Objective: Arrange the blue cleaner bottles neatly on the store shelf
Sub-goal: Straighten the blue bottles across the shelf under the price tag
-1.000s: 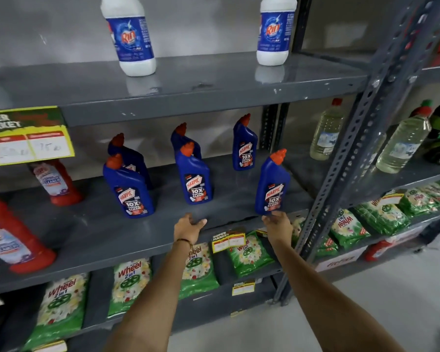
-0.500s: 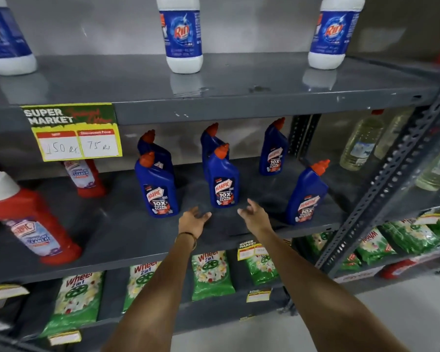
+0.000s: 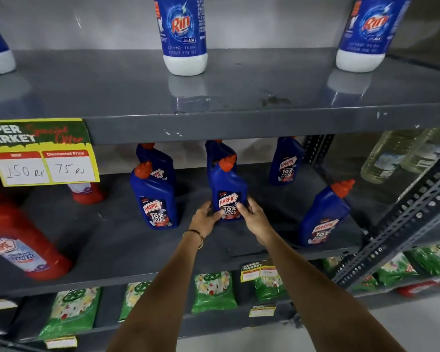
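1. Both your hands are on the middle front Harpic bottle [image 3: 229, 193], low on its body. Left hand [image 3: 205, 219] wraps the left side, right hand [image 3: 252, 215] the right, thumbs on the label. Fingers are closed onto the bottle, not spread. I can't tell if its base is off the shelf.
2. The bottle stands upright, long axis vertical, orange cap up, label facing you. It's on the middle shelf [image 3: 112, 247], mid-depth, straight ahead of both arms, so neither hand is nearer.
3. Key relation: a second blue bottle [image 3: 215, 151] sits directly behind it, just about touching. Pushing back likely bumps it; sideways or forward looks free.
4. Neighbours: front-left Harpic bottle [image 3: 156, 199] is near on the left; front-right Harpic bottle [image 3: 324, 215] is well apart to the right, closer to the edge and leaning in view. Back-right bottle [image 3: 286, 161] is further in.
5. My read: the front row lines up if this one comes toward the edge.
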`<act>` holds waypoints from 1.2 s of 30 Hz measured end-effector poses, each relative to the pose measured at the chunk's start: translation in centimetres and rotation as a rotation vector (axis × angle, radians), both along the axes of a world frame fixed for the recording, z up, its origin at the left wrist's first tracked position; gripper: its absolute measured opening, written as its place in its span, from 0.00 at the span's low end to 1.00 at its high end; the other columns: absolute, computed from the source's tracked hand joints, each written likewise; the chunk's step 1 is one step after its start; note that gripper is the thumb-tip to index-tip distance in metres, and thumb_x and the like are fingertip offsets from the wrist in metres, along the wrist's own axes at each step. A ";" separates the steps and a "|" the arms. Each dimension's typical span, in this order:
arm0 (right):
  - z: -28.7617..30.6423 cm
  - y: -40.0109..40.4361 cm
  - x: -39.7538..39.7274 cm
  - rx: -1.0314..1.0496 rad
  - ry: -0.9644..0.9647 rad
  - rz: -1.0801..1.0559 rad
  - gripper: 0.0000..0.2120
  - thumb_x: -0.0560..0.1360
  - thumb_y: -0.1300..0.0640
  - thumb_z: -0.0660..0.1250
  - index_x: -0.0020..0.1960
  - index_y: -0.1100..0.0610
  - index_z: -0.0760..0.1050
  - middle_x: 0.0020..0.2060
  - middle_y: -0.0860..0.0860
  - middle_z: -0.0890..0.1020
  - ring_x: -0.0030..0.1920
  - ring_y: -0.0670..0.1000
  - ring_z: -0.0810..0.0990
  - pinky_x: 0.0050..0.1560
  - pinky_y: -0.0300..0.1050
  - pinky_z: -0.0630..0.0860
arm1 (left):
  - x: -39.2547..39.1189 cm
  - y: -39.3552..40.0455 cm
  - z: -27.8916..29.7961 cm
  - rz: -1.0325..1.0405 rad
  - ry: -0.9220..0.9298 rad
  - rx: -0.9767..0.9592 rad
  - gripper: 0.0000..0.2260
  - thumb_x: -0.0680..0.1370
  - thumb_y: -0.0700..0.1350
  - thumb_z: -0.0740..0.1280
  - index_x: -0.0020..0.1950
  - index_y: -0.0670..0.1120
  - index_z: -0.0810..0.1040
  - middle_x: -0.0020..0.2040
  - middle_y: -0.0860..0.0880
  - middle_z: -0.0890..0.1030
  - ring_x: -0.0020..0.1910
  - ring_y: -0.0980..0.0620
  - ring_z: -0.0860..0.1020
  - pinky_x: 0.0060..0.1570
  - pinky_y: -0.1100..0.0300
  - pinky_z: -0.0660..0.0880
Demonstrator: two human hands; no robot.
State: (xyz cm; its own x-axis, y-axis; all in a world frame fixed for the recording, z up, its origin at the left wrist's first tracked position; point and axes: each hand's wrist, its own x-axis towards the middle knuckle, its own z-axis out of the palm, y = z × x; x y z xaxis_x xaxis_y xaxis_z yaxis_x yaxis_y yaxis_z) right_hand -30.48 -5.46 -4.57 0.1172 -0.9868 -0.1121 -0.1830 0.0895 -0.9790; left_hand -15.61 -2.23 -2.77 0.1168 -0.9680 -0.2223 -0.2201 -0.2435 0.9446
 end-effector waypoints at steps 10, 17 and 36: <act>-0.2 2.2 -0.4 0.014 -0.039 0.037 0.22 0.77 0.55 0.62 0.70 0.55 0.64 0.65 0.57 0.74 0.59 0.50 0.74 0.63 0.49 0.73 | -0.1 2.7 0.1 0.015 0.003 0.004 0.16 0.76 0.42 0.66 0.63 0.39 0.71 0.62 0.39 0.78 0.62 0.41 0.75 0.64 0.42 0.72; 0.0 6.0 -1.0 0.004 -0.024 0.035 0.23 0.77 0.57 0.62 0.71 0.58 0.62 0.66 0.59 0.74 0.63 0.54 0.74 0.65 0.53 0.72 | -0.4 6.4 -0.1 0.032 -0.001 -0.005 0.18 0.75 0.43 0.67 0.63 0.38 0.71 0.63 0.40 0.77 0.63 0.43 0.75 0.64 0.43 0.71; 0.7 10.2 -2.0 0.056 0.022 0.029 0.18 0.77 0.55 0.63 0.65 0.59 0.69 0.61 0.59 0.78 0.57 0.53 0.78 0.57 0.46 0.75 | -0.8 10.1 0.6 0.039 -0.114 0.018 0.21 0.75 0.47 0.67 0.65 0.42 0.70 0.62 0.41 0.77 0.61 0.43 0.76 0.62 0.44 0.74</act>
